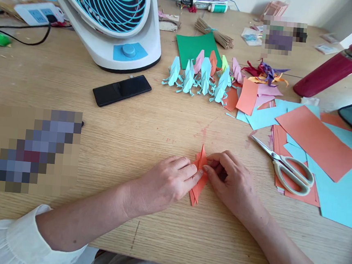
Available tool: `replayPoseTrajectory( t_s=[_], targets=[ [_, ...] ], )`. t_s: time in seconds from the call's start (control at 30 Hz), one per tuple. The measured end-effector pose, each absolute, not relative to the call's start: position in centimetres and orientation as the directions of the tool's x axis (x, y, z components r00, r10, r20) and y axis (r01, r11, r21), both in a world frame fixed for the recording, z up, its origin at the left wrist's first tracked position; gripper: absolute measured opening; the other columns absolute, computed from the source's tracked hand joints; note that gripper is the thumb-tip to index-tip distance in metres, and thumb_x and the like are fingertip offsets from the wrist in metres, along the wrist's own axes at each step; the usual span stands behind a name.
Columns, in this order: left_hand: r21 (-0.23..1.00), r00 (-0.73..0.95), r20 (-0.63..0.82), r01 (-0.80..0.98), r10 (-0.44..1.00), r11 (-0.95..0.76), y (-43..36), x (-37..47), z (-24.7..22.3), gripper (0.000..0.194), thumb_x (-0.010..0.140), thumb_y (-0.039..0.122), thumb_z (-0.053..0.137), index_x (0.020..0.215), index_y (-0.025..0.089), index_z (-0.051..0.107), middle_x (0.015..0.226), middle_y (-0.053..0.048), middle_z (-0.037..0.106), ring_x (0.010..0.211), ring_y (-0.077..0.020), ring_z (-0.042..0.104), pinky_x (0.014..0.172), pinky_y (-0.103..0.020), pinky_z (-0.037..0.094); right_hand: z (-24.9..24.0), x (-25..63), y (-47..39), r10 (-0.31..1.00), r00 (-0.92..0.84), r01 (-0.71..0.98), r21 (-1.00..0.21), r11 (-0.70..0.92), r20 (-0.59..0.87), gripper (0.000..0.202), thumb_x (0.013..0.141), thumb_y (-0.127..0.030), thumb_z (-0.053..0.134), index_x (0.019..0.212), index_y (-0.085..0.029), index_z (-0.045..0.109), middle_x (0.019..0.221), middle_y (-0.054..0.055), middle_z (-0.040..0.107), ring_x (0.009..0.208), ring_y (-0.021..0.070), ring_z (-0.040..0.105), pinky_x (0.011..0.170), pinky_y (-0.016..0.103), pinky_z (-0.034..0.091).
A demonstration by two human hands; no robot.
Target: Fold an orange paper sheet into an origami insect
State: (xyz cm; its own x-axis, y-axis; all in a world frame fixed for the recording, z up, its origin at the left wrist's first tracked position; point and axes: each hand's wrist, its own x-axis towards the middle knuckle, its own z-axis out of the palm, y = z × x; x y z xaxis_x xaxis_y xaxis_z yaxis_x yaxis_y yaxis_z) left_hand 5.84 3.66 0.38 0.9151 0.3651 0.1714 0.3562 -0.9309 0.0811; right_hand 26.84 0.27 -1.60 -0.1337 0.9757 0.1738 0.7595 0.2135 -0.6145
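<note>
We hold the orange folded paper [200, 186] between our two hands, just above or on the wooden table [116, 139]; we cannot tell which. Our left hand [172, 175] is narrow, its fingertips and thumb on the left side and middle of the paper. Our right hand [233, 180] pinches the paper's right edge between thumb and bent forefinger. One slim point of the paper juts beyond the hands, and a pair of points shows on the near side.

To the right of our right hand we see the scissors [274, 156], blades parted only slightly, lying partly over paper; past them, farther right, lie an orange sheet [318, 142] and light blue sheets [340, 191]. Straight beyond both hands stand light blue folded figures [205, 75], with pink and orange ones behind, near a green sheet [191, 47]. Beyond our left hand, off to its left, we find a black phone [122, 90], then a white fan [150, 35].
</note>
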Motion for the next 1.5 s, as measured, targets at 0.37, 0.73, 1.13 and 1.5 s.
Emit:
replayPoseTrajectory(
  t_s=[0.37, 0.73, 1.13, 1.5],
  targets=[
    [0.017, 0.917, 0.176, 0.36, 0.357, -0.933, 3.3, 6.1, 0.3, 0.025, 0.097, 0.01, 0.043, 0.11, 0.009, 0.064, 0.106, -0.011, 0.065, 0.098, -0.0221, 0.057, 0.085, -0.035, 0.052, -0.5, 29.0, -0.5, 0.95, -0.254, 0.679, -0.665, 0.31, 0.184, 0.016, 0.098, -0.019, 0.049, 0.104, -0.022, 0.064, 0.095, 0.006, 0.064, 0.078, 0.0158, 0.061, 0.065, 0.028, 0.049],
    [-0.033, 0.927, 0.164, 0.345, 0.336, -0.938, 3.1, 6.0, 0.5, 0.027, 0.096, 0.011, 0.045, 0.116, 0.008, 0.063, 0.109, -0.011, 0.065, 0.099, -0.0234, 0.058, 0.085, -0.036, 0.052, -0.7, 30.1, -1.4, 0.798, -0.555, 0.675, -0.435, 0.597, 0.234, 0.037, 0.097, -0.013, 0.048, 0.132, -0.019, 0.059, 0.121, 0.013, 0.064, 0.101, 0.024, 0.062, 0.089, 0.044, 0.055],
    [-0.033, 0.924, 0.119, 0.369, 0.363, -0.929, 2.9, 6.2, 0.4, 0.026, 0.096, 0.011, 0.044, 0.114, 0.009, 0.064, 0.107, -0.011, 0.064, 0.098, -0.0232, 0.057, 0.085, -0.036, 0.051, -0.9, 30.3, -1.8, 0.759, -0.623, 0.706, -0.28, 0.65, 0.189, 0.047, 0.097, -0.009, 0.046, 0.143, -0.017, 0.049, 0.131, 0.015, 0.06, 0.103, 0.0258, 0.06, 0.09, 0.045, 0.054],
    [-0.077, 0.928, 0.1, 0.366, 0.359, -0.927, 2.7, 6.2, 0.5, 0.03, 0.095, 0.011, 0.044, 0.118, 0.008, 0.062, 0.115, -0.012, 0.063, 0.098, -0.0229, 0.055, 0.088, -0.036, 0.051, -0.8, 30.7, -2.4, 0.75, -0.638, 0.705, -0.258, 0.661, 0.176, 0.05, 0.096, -0.011, 0.045, 0.145, -0.022, 0.047, 0.139, 0.014, 0.056, 0.111, 0.0279, 0.061, 0.093, 0.048, 0.055]
  ],
)
